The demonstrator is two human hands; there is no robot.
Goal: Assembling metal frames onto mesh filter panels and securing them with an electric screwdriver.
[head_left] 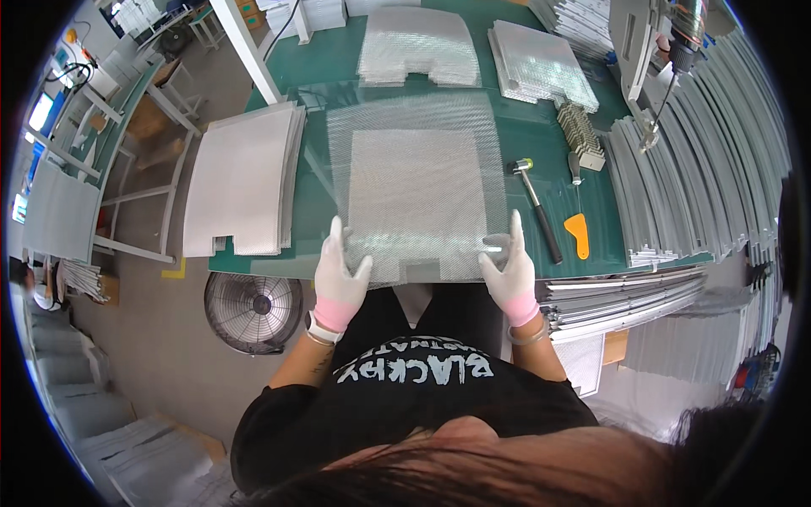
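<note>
A large sheet of fine grey wire mesh lies in front of me over the near part of the green table, its near edge at the table's front. A paler rectangle shows in its middle; I cannot tell whether it is a separate layer. My left hand, in a white glove with a pink cuff, holds the sheet's near left corner, thumb on top. At the near right corner my right hand, gloved alike, grips the sheet too. Some of its fingers show faintly through the mesh.
Stacked mesh panels stand left, far middle and far right. Right of the sheet lie a hammer, a yellow-handled scraper and a row of metal pieces. A power screwdriver hangs right. A floor fan stands below left.
</note>
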